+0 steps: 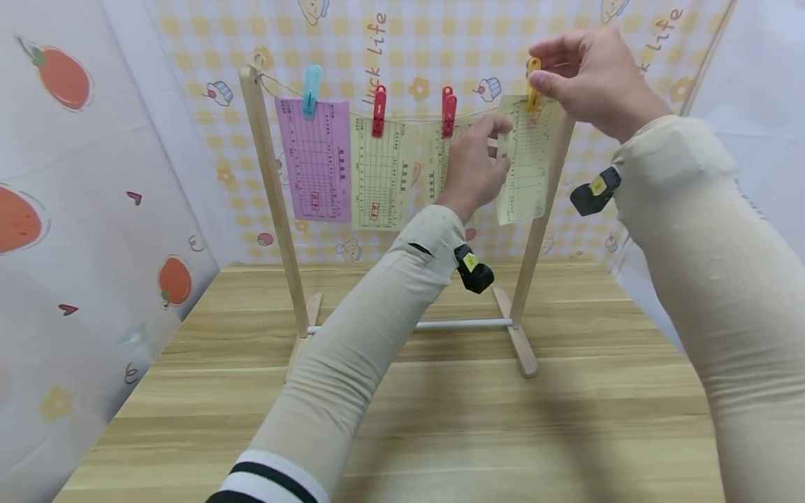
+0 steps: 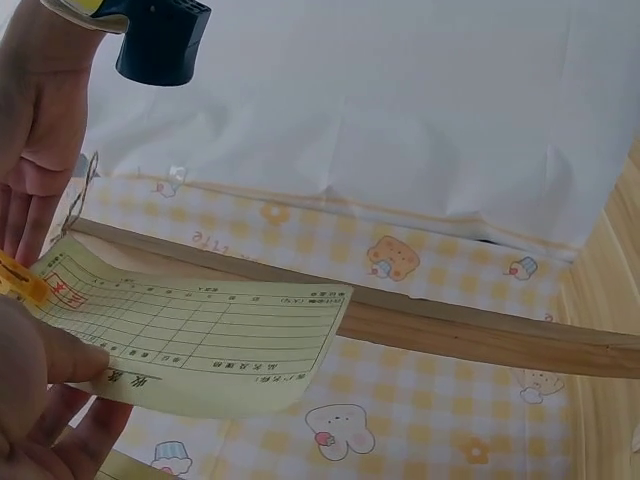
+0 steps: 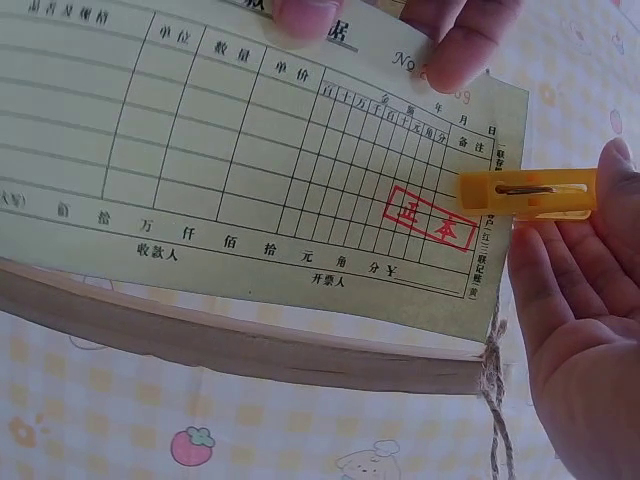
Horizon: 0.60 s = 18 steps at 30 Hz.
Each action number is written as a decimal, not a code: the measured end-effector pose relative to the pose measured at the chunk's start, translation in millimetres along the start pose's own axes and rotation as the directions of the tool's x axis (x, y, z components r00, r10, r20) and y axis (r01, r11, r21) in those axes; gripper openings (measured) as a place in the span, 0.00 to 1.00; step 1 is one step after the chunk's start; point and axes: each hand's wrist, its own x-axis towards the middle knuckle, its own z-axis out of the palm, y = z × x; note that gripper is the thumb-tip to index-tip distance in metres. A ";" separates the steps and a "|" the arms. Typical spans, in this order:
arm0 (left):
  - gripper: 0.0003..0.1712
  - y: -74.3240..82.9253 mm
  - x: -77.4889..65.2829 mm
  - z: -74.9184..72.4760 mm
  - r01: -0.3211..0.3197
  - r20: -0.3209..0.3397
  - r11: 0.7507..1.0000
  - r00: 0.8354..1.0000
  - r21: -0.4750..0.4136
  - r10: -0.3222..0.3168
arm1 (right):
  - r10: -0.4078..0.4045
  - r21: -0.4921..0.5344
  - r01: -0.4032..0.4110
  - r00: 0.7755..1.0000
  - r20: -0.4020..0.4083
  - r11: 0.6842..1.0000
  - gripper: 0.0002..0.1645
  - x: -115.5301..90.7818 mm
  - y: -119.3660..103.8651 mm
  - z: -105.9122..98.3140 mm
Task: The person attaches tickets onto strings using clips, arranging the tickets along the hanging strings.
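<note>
My left hand [image 1: 476, 164] pinches the left edge of a pale yellow receipt slip [image 1: 527, 175], thumb on the printed face and fingers behind it, as the left wrist view shows. At the slip's top edge, my right hand [image 1: 604, 80] holds a yellow clothespin [image 1: 533, 84] between thumb and fingers. The right wrist view shows the clothespin's tip lying over the slip's edge, beside a red stamp [image 3: 430, 218]. A twine line [image 3: 497, 390] runs close to that edge, tied at the wooden post. Whether the clothespin bites the twine I cannot tell.
On the line hang a purple slip [image 1: 317, 164] under a blue clothespin [image 1: 311, 91] and a yellow slip [image 1: 377, 175] under a red clothespin [image 1: 379, 112]. Another red clothespin [image 1: 448, 115] holds a slip partly behind my left hand. Wooden posts [image 1: 277, 188] stand on the table [image 1: 503, 433].
</note>
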 end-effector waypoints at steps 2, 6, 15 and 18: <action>0.24 -0.7 -1.6 -2.2 -0.010 0.016 1.000 1.000 0.010 0.010 | -0.001 0.010 0.001 1.000 0.005 1.000 0.28 -0.5 0.3 0.8; 0.24 -3.4 -6.0 -8.4 -0.023 0.057 0.999 0.998 0.043 0.020 | -0.009 0.068 0.008 1.000 0.026 0.998 0.28 -1.8 2.3 2.6; 0.23 -5.2 -12.1 -18.6 -0.006 0.138 0.999 0.990 0.046 -0.001 | -0.036 0.103 0.036 0.999 0.001 0.994 0.27 -9.9 8.6 1.4; 0.23 -7.0 -15.1 -21.6 -0.014 0.157 0.998 0.988 0.061 0.004 | -0.054 0.148 0.057 0.998 -0.024 0.987 0.25 -15.6 9.0 3.8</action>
